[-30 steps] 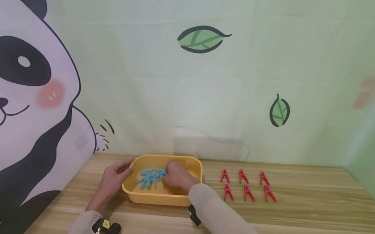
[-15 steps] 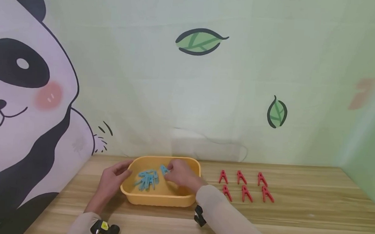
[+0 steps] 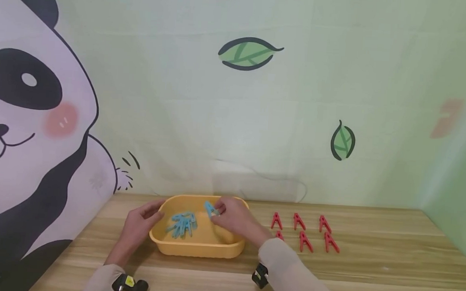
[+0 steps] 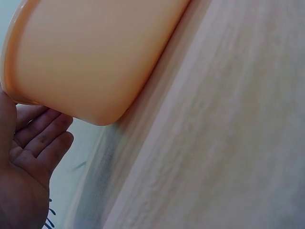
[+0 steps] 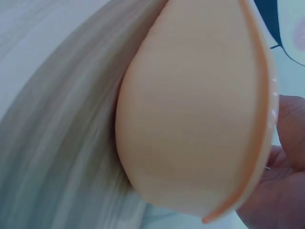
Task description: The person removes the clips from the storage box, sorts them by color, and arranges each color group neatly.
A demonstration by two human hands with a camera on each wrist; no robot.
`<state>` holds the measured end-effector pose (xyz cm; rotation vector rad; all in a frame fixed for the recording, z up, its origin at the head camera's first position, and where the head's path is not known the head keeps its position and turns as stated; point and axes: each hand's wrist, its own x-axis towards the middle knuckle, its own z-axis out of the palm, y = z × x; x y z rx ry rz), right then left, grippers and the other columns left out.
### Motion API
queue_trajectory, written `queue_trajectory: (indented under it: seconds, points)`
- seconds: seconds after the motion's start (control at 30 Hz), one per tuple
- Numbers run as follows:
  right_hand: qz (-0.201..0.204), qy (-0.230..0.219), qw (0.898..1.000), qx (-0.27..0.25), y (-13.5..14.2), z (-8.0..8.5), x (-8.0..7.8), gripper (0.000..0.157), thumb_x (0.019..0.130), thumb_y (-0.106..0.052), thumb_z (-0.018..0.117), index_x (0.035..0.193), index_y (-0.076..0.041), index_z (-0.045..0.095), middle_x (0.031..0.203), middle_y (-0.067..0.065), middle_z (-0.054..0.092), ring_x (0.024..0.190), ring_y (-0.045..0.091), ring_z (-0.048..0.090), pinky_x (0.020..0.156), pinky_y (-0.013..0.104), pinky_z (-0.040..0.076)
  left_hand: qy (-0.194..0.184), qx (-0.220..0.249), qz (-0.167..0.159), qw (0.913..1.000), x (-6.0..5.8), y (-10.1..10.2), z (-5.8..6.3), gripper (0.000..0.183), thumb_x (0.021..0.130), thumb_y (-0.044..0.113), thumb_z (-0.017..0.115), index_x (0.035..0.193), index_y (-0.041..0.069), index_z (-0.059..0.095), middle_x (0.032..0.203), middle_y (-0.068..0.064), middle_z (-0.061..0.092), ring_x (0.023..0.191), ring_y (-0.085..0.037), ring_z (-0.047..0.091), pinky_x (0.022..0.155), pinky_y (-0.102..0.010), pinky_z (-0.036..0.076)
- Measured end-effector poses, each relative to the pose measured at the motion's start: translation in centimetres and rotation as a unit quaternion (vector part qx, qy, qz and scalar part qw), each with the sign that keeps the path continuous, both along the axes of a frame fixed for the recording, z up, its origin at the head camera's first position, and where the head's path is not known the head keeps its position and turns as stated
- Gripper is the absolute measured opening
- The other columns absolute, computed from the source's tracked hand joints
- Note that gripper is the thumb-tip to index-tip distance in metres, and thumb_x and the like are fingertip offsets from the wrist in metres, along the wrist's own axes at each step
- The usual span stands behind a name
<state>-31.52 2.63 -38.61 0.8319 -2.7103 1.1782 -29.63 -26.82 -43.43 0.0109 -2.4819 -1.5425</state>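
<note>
Several light blue clothespins (image 3: 182, 224) lie in a loose pile on the left part of a yellow plastic basin (image 3: 197, 249). Above the basin's right part, my right hand (image 3: 235, 218) pinches a single blue clothespin (image 3: 209, 208) between thumb and fingers, its narrow end pointing up. My left hand (image 3: 139, 224) rests at the basin's left end, with the thumb at the rim and relaxed fingers (image 4: 47, 136) along the outside. In the right wrist view the basin wall (image 5: 190, 109) hides most of my right hand (image 5: 281, 195) and the clothespin.
Red clothespins (image 3: 306, 241) lie in two rows on the wooden table (image 3: 385, 250), right of the basin. My right forearm partly covers one of them. A green cloth backdrop (image 3: 172, 98) with a printed panda and leaves stands behind the table.
My right hand has lifted one blue clothespin away from the pile, moving up and to the right. The left hand stays at the basin's rim, and the basin has barely moved.
</note>
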Motion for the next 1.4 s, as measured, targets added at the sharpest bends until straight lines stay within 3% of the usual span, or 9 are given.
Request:
queue_trajectory:
  seconds: [0.17, 0.43, 0.73, 0.93, 1.17, 1.4]
  points:
    - [0.007, 0.006, 1.000, -0.027, 0.9, 0.4, 0.9, 0.024, 0.090, -0.006, 0.081, 0.109, 0.006, 0.072, 0.097, 0.010, 0.072, 0.093, 0.025, 0.069, 0.083, 0.033, 0.059, 0.003, 0.001, 0.002, 1.0000, 0.0, 0.0, 0.0, 0.043, 0.107, 0.015, 0.064, 0.146, -0.002, 0.060, 0.144, -0.022, 0.063, 0.132, -0.036, 0.061, 0.101, -0.023, 0.052]
    - [0.002, 0.008, 0.999, -0.046, 2.9, 1.1, 2.5, 0.024, 0.091, -0.007, 0.081, 0.110, 0.004, 0.071, 0.097, 0.007, 0.070, 0.089, 0.020, 0.066, 0.079, 0.028, 0.058, -0.007, -0.002, -0.005, 1.0000, 0.0, -0.1, 0.0, 0.044, 0.108, 0.016, 0.062, 0.149, -0.001, 0.058, 0.148, -0.022, 0.061, 0.136, -0.037, 0.058, 0.110, -0.041, 0.049]
    - [-0.033, 0.004, 0.998, -0.049, 6.6, 1.5, 4.5, 0.026, 0.092, -0.008, 0.082, 0.113, 0.003, 0.071, 0.098, 0.005, 0.071, 0.089, 0.016, 0.064, 0.080, 0.030, 0.058, -0.010, 0.001, -0.002, 0.9999, 0.0, 0.0, -0.1, 0.044, 0.108, 0.017, 0.063, 0.148, -0.001, 0.059, 0.147, -0.022, 0.061, 0.136, -0.037, 0.059, 0.110, -0.042, 0.050]
    - [-0.072, 0.000, 0.997, -0.042, 9.6, 0.8, 5.2, 0.022, 0.091, -0.006, 0.082, 0.110, 0.000, 0.073, 0.096, 0.002, 0.070, 0.087, 0.014, 0.064, 0.077, 0.029, 0.059, -0.008, 0.004, -0.003, 1.0000, 0.0, 0.1, 0.1, 0.045, 0.108, 0.017, 0.063, 0.148, -0.001, 0.059, 0.148, -0.021, 0.061, 0.136, -0.036, 0.059, 0.110, -0.041, 0.049]
    - [-0.094, -0.002, 0.995, -0.026, 12.7, 0.0, 6.6, 0.017, 0.090, -0.003, 0.083, 0.103, -0.002, 0.072, 0.090, 0.000, 0.068, 0.082, 0.012, 0.063, 0.073, 0.027, 0.058, -0.001, 0.004, -0.003, 1.0000, 0.0, 0.0, 0.2, 0.044, 0.107, 0.017, 0.064, 0.147, -0.001, 0.060, 0.145, -0.022, 0.063, 0.133, -0.036, 0.061, 0.105, -0.030, 0.052]
    - [-0.092, -0.020, 0.996, -0.004, 14.9, -0.3, 8.2, 0.017, 0.090, -0.006, 0.084, 0.102, -0.003, 0.074, 0.091, 0.000, 0.066, 0.082, 0.012, 0.060, 0.071, 0.026, 0.056, -0.013, 0.001, -0.007, 0.9999, 0.0, 0.0, 0.1, 0.045, 0.108, 0.018, 0.063, 0.149, 0.000, 0.059, 0.148, -0.020, 0.061, 0.136, -0.036, 0.059, 0.109, -0.037, 0.050]
